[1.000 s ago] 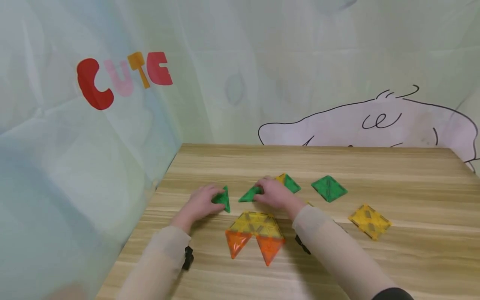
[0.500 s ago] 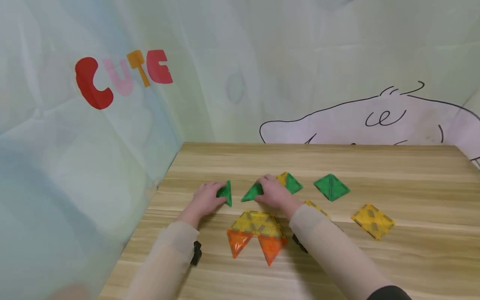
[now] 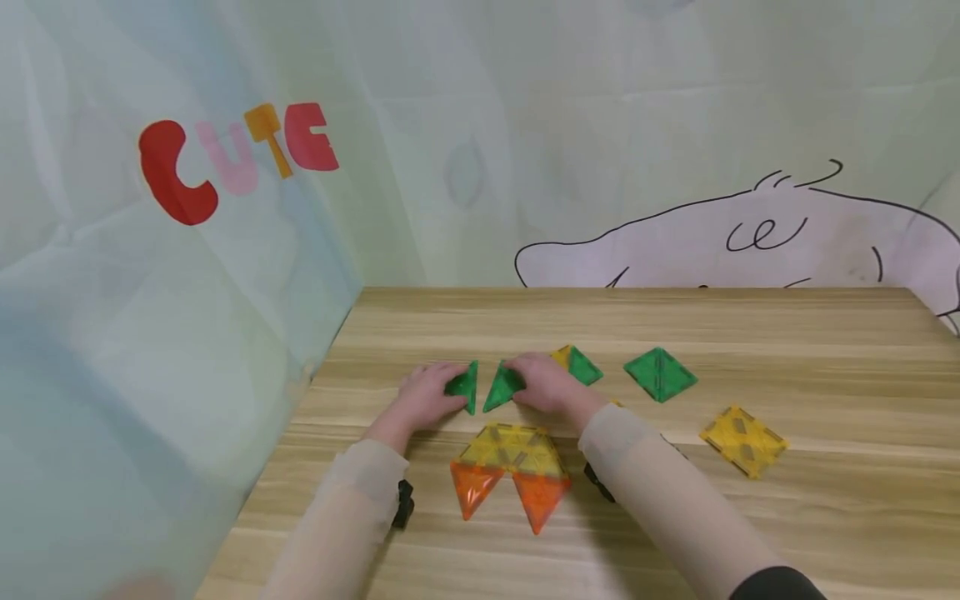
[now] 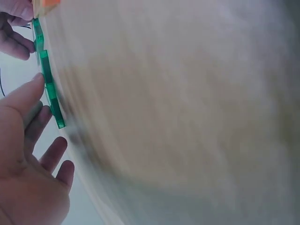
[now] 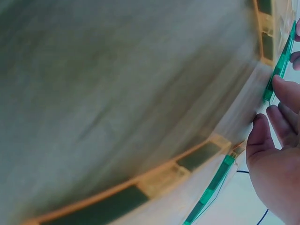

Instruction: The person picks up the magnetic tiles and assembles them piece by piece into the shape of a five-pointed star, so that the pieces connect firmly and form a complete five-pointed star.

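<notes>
In the head view my left hand (image 3: 429, 395) pinches a green triangular magnetic tile (image 3: 468, 387) by its outer corner, thumb and fingers at its edges. Facing it, a second green triangular magnetic tile (image 3: 501, 388) is pinched by my right hand (image 3: 546, 382). A narrow strip of table separates the two tiles. The left wrist view shows the left tile (image 4: 52, 96) edge-on between thumb and finger, close over the table. Just in front of both hands lies a shape of yellow tiles (image 3: 510, 447) with two orange triangular tiles (image 3: 540, 498) pointing towards me.
Beyond my right hand lies a yellow-and-green tile pair (image 3: 583, 367). Farther right are a green diamond of two triangles (image 3: 660, 374) and a yellow diamond (image 3: 745, 442). Another yellow tile is mostly hidden by my right sleeve. A printed cloth (image 3: 450, 150) stands behind the table (image 3: 847, 350).
My left hand has moved right with its green tile, narrowing the gap between the tiles. The right hand stays about in place while its green tile has turned more upright in the view.
</notes>
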`<move>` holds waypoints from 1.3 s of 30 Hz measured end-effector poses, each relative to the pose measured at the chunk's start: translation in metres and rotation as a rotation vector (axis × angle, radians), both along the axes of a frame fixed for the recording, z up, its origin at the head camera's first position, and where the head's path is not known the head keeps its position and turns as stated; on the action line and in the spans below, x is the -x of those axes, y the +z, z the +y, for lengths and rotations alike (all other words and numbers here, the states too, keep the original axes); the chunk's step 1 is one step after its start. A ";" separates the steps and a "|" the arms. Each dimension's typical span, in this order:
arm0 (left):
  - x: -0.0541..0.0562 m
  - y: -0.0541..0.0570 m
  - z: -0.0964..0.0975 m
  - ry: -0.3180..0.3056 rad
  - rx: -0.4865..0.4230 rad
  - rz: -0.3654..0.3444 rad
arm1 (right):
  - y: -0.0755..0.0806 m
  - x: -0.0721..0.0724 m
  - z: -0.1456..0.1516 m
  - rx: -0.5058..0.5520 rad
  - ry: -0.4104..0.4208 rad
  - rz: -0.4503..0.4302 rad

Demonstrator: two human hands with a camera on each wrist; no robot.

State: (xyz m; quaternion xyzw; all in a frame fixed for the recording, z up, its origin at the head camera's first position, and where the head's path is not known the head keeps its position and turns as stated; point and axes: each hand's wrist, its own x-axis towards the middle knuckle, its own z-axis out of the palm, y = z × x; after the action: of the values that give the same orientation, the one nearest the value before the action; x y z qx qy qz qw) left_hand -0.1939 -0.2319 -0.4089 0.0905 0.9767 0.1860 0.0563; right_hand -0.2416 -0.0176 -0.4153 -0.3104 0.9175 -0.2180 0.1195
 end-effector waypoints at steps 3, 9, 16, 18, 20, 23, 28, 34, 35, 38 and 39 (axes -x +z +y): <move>0.001 0.000 0.004 -0.011 -0.017 0.000 | 0.001 0.000 0.002 -0.005 -0.002 -0.019; 0.005 -0.004 0.008 -0.070 -0.040 0.021 | 0.001 -0.003 -0.001 -0.015 -0.010 -0.010; 0.002 -0.007 0.003 -0.082 -0.065 0.034 | -0.003 -0.005 -0.007 0.043 0.033 -0.022; 0.003 -0.007 0.004 -0.099 -0.076 0.036 | -0.003 -0.005 -0.004 0.059 0.015 -0.034; 0.004 -0.006 0.006 -0.108 -0.086 0.035 | -0.002 -0.004 0.000 0.078 0.003 -0.053; 0.005 -0.004 0.008 -0.103 -0.100 0.036 | 0.000 -0.003 0.005 0.085 -0.004 -0.069; 0.003 -0.002 0.006 -0.099 -0.112 0.042 | 0.004 -0.003 0.013 0.069 0.000 -0.051; 0.000 0.001 0.000 -0.112 -0.144 0.028 | 0.011 -0.007 0.021 0.072 -0.006 -0.065; 0.000 0.001 -0.001 -0.116 -0.150 0.028 | 0.012 -0.008 0.022 0.075 -0.007 -0.073; -0.004 0.002 -0.005 -0.123 -0.174 0.029 | 0.013 -0.011 0.025 0.090 0.012 -0.094; -0.006 0.002 -0.007 -0.124 -0.178 0.031 | 0.013 -0.012 0.025 0.095 0.025 -0.096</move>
State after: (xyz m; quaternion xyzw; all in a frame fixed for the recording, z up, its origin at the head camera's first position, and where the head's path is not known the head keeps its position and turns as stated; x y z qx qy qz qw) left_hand -0.1878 -0.2390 -0.4070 0.1584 0.9497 0.2666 0.0446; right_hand -0.2292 0.0077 -0.4023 -0.3161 0.8955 -0.2744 0.1511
